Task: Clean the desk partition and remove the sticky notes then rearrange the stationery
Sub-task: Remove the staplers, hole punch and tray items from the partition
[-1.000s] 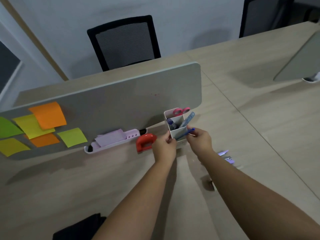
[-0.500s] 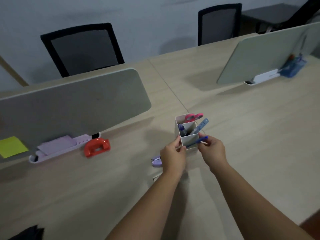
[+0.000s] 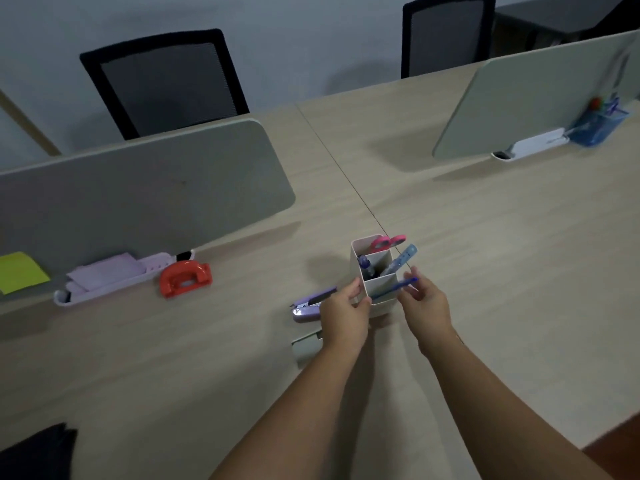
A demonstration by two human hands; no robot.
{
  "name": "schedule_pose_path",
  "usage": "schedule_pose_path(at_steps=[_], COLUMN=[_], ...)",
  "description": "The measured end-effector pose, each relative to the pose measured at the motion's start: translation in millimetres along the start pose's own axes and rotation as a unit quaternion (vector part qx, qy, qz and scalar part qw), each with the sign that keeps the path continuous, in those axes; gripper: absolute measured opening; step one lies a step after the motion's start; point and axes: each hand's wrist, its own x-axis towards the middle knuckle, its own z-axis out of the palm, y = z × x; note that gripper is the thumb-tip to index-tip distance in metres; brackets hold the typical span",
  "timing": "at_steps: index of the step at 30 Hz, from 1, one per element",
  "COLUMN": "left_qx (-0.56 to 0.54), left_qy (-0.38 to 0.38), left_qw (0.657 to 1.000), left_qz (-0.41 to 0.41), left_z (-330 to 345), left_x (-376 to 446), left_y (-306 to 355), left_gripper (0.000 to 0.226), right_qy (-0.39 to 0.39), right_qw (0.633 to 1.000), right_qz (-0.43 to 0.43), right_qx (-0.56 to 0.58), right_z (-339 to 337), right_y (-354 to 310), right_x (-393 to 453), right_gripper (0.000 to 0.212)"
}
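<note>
White plastic pen holder [image 3: 375, 289] is held between both hands, left hand [image 3: 341, 311] pinching its near-left corner and right hand [image 3: 424, 301] with fingers loosely curled on the right side, touching the blue pen [image 3: 394, 288] that sticks out, so I'd say the stationery shuffle is underway. Way off to the left of the left hand, the partition [image 3: 138, 199] has at least one yellow sticky note [image 3: 20, 271] on it, so that part isn't finished. Purple stapler [image 3: 311, 304] sits just left of the left hand, red hole punch [image 3: 185, 278] further left by the tray [image 3: 114, 278].
</note>
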Motion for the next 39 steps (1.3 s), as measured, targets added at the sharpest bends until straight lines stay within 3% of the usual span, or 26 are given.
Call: schedule_pose_path(at_steps=[2, 5, 8, 11, 15, 19, 28, 33, 39], left_qx=[-0.019, -0.024, 0.003, 0.010, 0.000, 0.007, 0.060, 0.059, 0.033], left_qy=[0.012, 0.053, 0.113, 0.167, 0.206, 0.226, 0.232, 0.229, 0.225], left_qw=[1.000, 0.998, 0.994, 0.986, 0.978, 0.972, 0.966, 0.965, 0.969], left_qz=[-0.003, 0.000, 0.003, -0.002, -0.035, -0.059, -0.101, -0.111, -0.097], left_z=[-18, -60, -107, -152, -207, -258, -311, -312, -291], left_x=[3, 10, 22, 35, 49, 60, 95, 105, 96], left_y=[2, 1, -10, -23, -39, -58, -101, -113, -106], left_gripper=[0.045, 0.040, 0.038, 0.036, 0.035, 0.038, 0.033, 0.027, 0.021], right_qy=[0.063, 0.117, 0.079, -0.016, -0.191, -0.267, -0.295, -0.280, -0.234], right_qw=[0.998, 0.974, 0.939, 0.924, 0.918, 0.912, 0.938, 0.943, 0.953], right_qz=[-0.027, -0.158, -0.278, -0.341, -0.277, -0.200, -0.043, -0.047, -0.044], right_qx=[-0.012, -0.112, -0.187, -0.172, -0.208, -0.240, -0.177, -0.175, -0.186], right_z=[2, 13, 47, 101, 179, 241, 332, 343, 309], right_y=[-6, -29, -64, -88, -91, -83, -56, -43, -43], right_x=[-16, -34, -42, -43, -49, -55, -48, -42, -41], right_gripper=[0.066, 0.076, 0.073, 0.053, 0.043, 0.044, 0.045, 0.040, 0.034])
